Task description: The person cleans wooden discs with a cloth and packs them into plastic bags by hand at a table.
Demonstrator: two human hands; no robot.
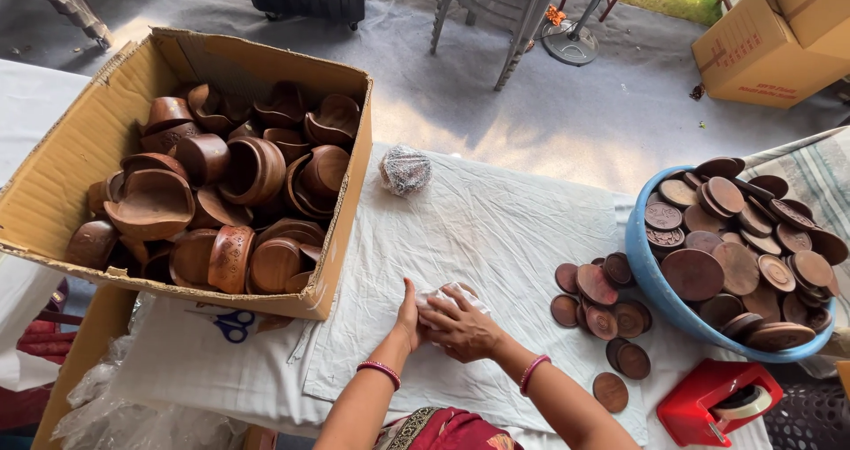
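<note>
At frame centre I see my left hand (408,319) and right hand (460,330), fingers closed around a white wrapped bundle (447,296); brown cardboard box (80,162) upper left.

Single head-worn view, steeply downward, close over the white-clothed table (496,238).

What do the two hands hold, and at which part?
Both hands grip a white paper bundle: right hand over its top, left hand against its left side. Its contents are hidden.

Smooth wooden bowls (252,171), corrugated cardboard box (53,180)
</note>
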